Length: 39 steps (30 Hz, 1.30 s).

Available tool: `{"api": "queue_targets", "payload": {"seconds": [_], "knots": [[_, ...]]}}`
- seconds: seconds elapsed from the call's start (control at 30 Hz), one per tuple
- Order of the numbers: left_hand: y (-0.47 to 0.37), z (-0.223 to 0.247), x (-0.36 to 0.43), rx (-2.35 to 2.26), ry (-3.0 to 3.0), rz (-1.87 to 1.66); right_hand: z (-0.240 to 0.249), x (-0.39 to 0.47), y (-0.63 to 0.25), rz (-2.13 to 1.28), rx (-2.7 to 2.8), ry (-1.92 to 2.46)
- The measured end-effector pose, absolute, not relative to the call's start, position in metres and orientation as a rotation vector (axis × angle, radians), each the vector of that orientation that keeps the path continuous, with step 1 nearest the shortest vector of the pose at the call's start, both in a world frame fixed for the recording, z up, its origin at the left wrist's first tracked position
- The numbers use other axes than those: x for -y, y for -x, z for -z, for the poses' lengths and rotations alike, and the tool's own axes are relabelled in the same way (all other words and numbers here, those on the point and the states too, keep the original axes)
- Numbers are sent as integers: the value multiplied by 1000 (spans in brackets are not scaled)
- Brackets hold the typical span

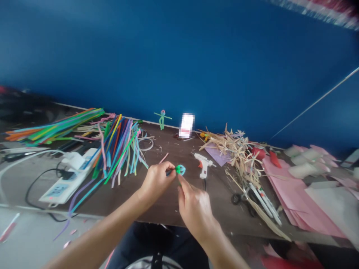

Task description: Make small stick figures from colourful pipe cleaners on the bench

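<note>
The left hand (159,178) is pinching a small green and blue piece (181,170) between its closed fingers, over the front part of the brown tabletop (165,213). The right hand (193,203) is reaching up to the piece from below, with its fingers right by the green part. The piece is small and a bit blurry, so I can't tell if those fingers are gripping it too.

A short pink stick (164,157) is lying just past the left hand. A white glue gun (204,164) is resting near the right hand, on its far side. At the back, a little green stick figure (162,120) is standing by the blue wall (168,56), with its arms sticking out. Lots of bright fuzzy sticks (119,145) are lying in a bunch on the left, by a white power strip (60,186). On the right, tan straw flowers (238,147) are sitting in a messy pile, and pink paper sheets (294,194) are lying beside them.
</note>
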<state>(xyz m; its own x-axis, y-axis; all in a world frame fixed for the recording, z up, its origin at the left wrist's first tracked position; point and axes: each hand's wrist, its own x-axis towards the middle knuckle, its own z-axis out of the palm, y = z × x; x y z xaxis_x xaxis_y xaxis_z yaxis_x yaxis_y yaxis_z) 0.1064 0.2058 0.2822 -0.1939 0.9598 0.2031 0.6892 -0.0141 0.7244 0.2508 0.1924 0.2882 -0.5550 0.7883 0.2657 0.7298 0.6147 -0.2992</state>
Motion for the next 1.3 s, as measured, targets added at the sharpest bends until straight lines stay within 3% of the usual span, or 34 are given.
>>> {"api": "queue_targets", "payload": {"seconds": [0.6,1.13,1.3], "knots": [[-103,-280,-208,-1694,-1404,-1099,-280,-197,-260,-312,2298,1172],[-107,-287,-207,-1207,-743,-1129,-278,-205,-262,-815,1972,1181],[-104,-287,-208,-1099,-675,-1037,-274,-216,-267,-1118,1893,1166]]}}
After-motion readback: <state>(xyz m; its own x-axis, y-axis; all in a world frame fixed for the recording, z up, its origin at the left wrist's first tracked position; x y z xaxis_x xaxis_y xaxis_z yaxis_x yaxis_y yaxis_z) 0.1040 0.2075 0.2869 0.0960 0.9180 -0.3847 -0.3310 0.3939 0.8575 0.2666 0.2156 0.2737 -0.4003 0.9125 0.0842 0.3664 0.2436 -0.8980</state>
